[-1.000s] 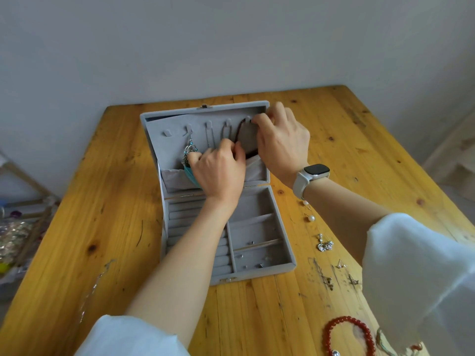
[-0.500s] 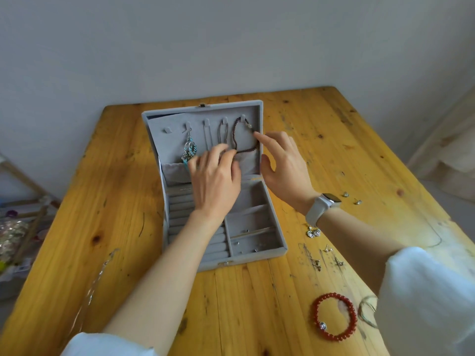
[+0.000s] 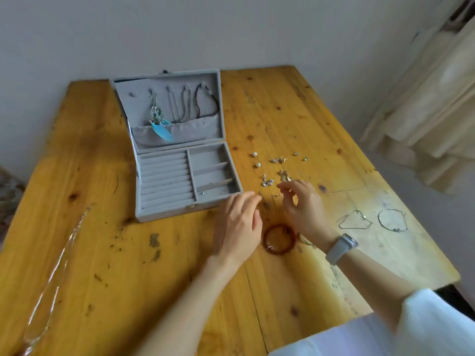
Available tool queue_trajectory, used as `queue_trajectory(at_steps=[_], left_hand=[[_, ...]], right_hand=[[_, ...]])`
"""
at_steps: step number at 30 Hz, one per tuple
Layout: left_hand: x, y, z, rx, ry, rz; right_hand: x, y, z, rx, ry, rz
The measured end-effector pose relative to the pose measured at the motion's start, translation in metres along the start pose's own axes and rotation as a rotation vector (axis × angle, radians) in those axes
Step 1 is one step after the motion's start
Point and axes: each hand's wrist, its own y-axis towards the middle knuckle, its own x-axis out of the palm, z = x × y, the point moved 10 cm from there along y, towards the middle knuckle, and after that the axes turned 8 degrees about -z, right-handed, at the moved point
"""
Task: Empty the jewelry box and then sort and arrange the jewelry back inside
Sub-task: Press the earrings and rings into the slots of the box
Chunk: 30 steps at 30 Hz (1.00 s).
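Withdrawn from the open grey felt jewelry box [image 3: 180,160] to small earrings [image 3: 267,182] scattered right on the wooden worktop [image 3: 102,253]. Left hand [image 3: 237,224] relaxed, empty; right hand [image 3: 303,209] fingers curled, pinch unclear. Earring sorting probably next.

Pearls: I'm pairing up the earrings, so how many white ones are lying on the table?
2. One pearl lies just right of the jewelry box, level with its hinge; the other pearl sits slightly nearer the person. More could be hidden under the hands.
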Motion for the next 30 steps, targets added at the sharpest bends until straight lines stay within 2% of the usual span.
queue_trajectory(at_steps=[5,10,15,20,22,24,27,30], left_hand=[[0.028,-0.013,-0.009,-0.062,0.148,-0.13],[0.03,-0.011,-0.008,-0.06,0.228,-0.153],[0.028,-0.011,-0.009,-0.08,0.238,-0.147],[0.029,-0.011,-0.011,-0.077,0.159,-0.147],[0.023,-0.011,-0.013,-0.088,0.028,-0.109],[0.008,-0.013,-0.026,-0.19,-0.235,-0.015],[-0.017,-0.022,-0.054,-0.399,-0.589,0.145],[-0.031,-0.032,-0.068,-0.515,-0.781,0.153]], right_hand=[[-0.007,0.029,0.022,0.032,-0.105,0.015],[0.007,0.083,0.039,0.104,-0.145,-0.071],[0.03,0.105,0.042,0.082,-0.145,-0.212],[0.024,0.106,0.03,0.031,-0.111,-0.154],[0.015,0.096,0.007,-0.012,-0.004,-0.08],[0.013,0.073,-0.022,-0.085,0.157,-0.064],[0.023,0.031,-0.048,-0.082,0.391,-0.125],[0.038,0.0,-0.065,-0.085,0.495,-0.162]])
